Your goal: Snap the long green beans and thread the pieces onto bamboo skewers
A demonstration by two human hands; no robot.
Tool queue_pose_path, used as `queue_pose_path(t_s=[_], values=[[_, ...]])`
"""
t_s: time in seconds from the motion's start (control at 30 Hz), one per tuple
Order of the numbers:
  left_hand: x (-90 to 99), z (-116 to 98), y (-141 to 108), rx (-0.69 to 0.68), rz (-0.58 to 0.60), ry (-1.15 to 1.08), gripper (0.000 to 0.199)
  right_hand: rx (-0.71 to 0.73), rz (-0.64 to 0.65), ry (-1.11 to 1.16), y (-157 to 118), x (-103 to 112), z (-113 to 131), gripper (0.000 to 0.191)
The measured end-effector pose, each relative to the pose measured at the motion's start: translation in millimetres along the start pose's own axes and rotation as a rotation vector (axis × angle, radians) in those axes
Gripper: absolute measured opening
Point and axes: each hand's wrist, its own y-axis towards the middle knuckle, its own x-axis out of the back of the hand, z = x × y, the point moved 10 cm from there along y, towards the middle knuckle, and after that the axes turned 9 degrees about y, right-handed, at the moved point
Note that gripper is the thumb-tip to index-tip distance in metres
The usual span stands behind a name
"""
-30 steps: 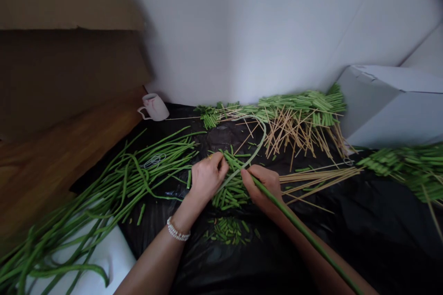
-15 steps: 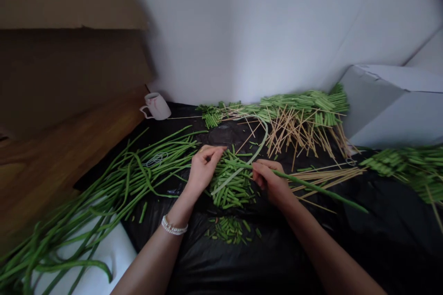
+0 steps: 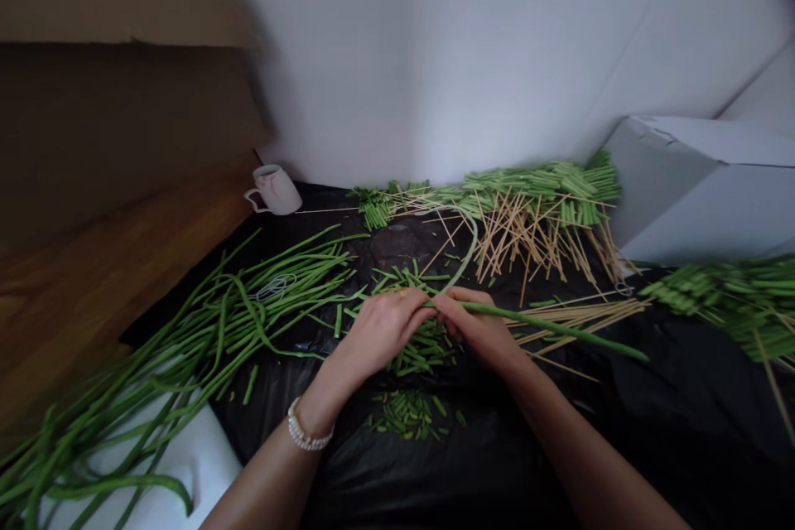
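A long green bean [image 3: 559, 327] runs from my fingers out to the right, its far end over the black sheet. My right hand [image 3: 475, 320] pinches it near its left end. My left hand [image 3: 389, 325] meets the right one, its thumb and fingers closed at the bean's end; the tip is hidden between them. Under both hands lies a heap of short cut bean pieces [image 3: 422, 352]. Nearer to me is a small pile of tiny bean bits [image 3: 410, 416]. Many whole long beans [image 3: 298, 273] spread out at the left.
Wooden skewers [image 3: 522, 240], many threaded with bean pieces [image 3: 559, 186], lie at the back. Loose skewers [image 3: 577, 317] are right of my hands. A white mug [image 3: 277, 190] stands back left, a white box [image 3: 701, 182] back right. More skewered beans [image 3: 733, 298] lie far right.
My left hand has moved right and toward me, from above the heap's left edge to my right hand, and closed at the bean's end. The view has shifted slightly.
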Motion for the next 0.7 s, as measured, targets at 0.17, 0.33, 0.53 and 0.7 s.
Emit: queue_pose_path(t_s=[0.17,0.33,0.53,0.7], values=[[-6.2,-14.2,-0.1,-0.054,0.025,0.075,0.026,0.161,-0.013,-0.151,-3.9,-6.0,16.8,0.037],[-9.3,-12.7,-0.6,-0.013,0.037,-0.004,0.028,0.174,0.005,-0.140,-5.3,-8.8,16.5,0.037],[-2.7,-21.4,2.2,0.013,0.068,-0.515,0.034,-0.081,0.091,0.333,-6.3,-21.1,-10.2,0.052],[-10.5,-18.0,2.5,0.071,0.089,-0.822,0.035,-0.167,0.117,0.621,-9.5,-32.8,-16.6,0.054]])
